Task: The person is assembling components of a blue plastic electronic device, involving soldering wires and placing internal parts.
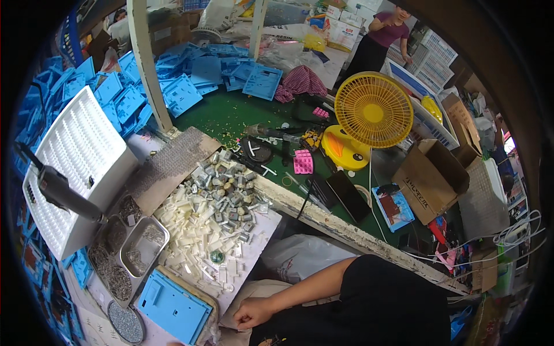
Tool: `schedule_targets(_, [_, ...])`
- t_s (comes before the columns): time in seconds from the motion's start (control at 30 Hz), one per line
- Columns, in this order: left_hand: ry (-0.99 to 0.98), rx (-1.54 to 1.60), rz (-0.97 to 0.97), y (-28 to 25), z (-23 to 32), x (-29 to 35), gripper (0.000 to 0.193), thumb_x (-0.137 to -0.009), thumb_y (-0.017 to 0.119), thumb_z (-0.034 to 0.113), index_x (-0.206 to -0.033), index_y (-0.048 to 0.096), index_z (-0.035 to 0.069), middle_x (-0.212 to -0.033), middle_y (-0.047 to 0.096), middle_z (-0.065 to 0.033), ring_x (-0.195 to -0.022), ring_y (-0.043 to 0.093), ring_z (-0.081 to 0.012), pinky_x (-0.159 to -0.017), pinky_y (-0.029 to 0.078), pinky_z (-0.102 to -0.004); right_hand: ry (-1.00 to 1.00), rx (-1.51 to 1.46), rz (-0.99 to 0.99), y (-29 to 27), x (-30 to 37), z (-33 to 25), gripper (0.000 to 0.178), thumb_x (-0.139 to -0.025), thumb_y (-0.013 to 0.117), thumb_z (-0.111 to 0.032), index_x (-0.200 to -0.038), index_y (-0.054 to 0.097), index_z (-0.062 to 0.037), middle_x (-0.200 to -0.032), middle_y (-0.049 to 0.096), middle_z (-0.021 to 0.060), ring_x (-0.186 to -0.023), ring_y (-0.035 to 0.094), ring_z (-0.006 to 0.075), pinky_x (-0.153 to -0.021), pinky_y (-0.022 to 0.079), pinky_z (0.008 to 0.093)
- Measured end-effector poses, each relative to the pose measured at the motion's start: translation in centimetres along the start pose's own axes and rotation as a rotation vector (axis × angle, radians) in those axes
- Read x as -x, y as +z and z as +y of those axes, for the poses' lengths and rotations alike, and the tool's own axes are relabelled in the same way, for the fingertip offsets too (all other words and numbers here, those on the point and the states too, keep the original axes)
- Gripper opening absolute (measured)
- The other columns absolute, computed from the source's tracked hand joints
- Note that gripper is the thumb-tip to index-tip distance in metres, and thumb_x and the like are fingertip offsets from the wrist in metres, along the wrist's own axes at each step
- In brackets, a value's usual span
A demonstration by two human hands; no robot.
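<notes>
My right hand [252, 313] rests at the near edge of the work table, by beige cloth [272, 290], its fingers curled closed; whatever may be inside them is hidden. Only a sliver of skin, seemingly my left hand [175, 344], shows at the lower rim, with its fingers out of sight. Between them a flat blue plastic housing [174, 307] lies on a padded block. Beyond it spread a pile of small cream plastic pieces [193, 230] and a heap of small grey metal parts [225, 184]. A round greenish piece [217, 256] sits among the cream ones.
Metal trays [144, 247] of tiny parts and a round dish [126, 322] stand left. A black power screwdriver [63, 193] hangs before a white ridged panel [81, 167]. Blue housings [190, 92] pile behind. A yellow fan [374, 109], carton [430, 181] and another person [389, 32] are beyond.
</notes>
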State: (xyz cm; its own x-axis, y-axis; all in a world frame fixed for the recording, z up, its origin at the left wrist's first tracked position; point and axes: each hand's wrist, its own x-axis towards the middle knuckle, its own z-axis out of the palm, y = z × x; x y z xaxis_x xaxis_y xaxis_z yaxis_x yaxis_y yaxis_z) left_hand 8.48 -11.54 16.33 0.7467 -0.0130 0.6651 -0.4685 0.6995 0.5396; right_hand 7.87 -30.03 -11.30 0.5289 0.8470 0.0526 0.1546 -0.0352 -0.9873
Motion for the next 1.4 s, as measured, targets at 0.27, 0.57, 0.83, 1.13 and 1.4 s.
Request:
schedule_targets(0.27, [-0.026, 0.137, -0.264, -0.5, -0.9, 0.0, 0.044, -0.098, 0.064, 0.051, -0.075, 0.062, 0.013, -0.075, 0.063, -0.0012, -0.068, 0.061, -0.0173, -0.108, 0.031, -0.0648, -0.065, 0.037, 0.076, 0.2, 0.3, -0.3, 0.031, -0.095, 0.070, -0.030, -0.078, 0.061, -0.0057, -0.058, 0.059, 0.0093, -0.052, 0.058, 0.0287, -0.051, 0.040, 0.0418])
schedule_targets(0.57, [-0.141, 0.180, -0.202, 0.6, -1.4, 0.2, 0.023, -0.097, 0.062, 0.013, -0.074, 0.059, 0.013, -0.080, 0.059, -0.0030, -0.069, 0.056, -0.0210, -0.099, 0.037, -0.0529, -0.090, 0.088, 0.078, 0.6, 0.6, 0.5, 0.032, -0.095, 0.069, -0.030, -0.077, 0.059, -0.0052, -0.060, 0.059, 0.0096, -0.054, 0.059, 0.0305, -0.052, 0.041, 0.0430])
schedule_targets(0.83, [-0.172, 0.216, -0.223, 0.2, -2.8, 0.1, 0.023, -0.098, 0.062, 0.016, -0.075, 0.059, 0.013, -0.083, 0.061, -0.0049, -0.074, 0.057, -0.0215, -0.096, 0.038, -0.0496, -0.035, 0.073, 0.050, 0.2, 0.6, 0.1, 0.035, -0.093, 0.068, -0.037, -0.079, 0.062, -0.0049, -0.064, 0.061, 0.0133, -0.059, 0.061, 0.0343, -0.054, 0.043, 0.0455])
schedule_targets(1.13, [-0.273, 0.227, -0.461, -1.3, -3.7, -1.9, 0.021, -0.100, 0.060, 0.017, -0.081, 0.066, 0.011, -0.091, 0.065, -0.0071, -0.076, 0.057, -0.0214, -0.094, 0.039, -0.0496, -0.107, 0.098, 0.068, 0.6, 0.5, 0.7, 0.030, -0.095, 0.068, -0.031, -0.080, 0.059, -0.0069, -0.061, 0.058, 0.0107, -0.057, 0.059, 0.0340, -0.053, 0.041, 0.0453])
schedule_targets(1.4, [-0.200, 0.117, -0.298, -1.2, -3.8, 1.5, 0.043, -0.097, 0.065, 0.049, -0.078, 0.065, 0.010, -0.081, 0.065, -0.0046, -0.071, 0.058, -0.0208, -0.093, 0.041, -0.0502, -0.067, 0.087, 0.056, 0.3, 0.4, 0.2, 0.035, -0.094, 0.066, -0.035, -0.078, 0.058, -0.0059, -0.063, 0.059, 0.0138, -0.060, 0.060, 0.0366, -0.055, 0.041, 0.0473])
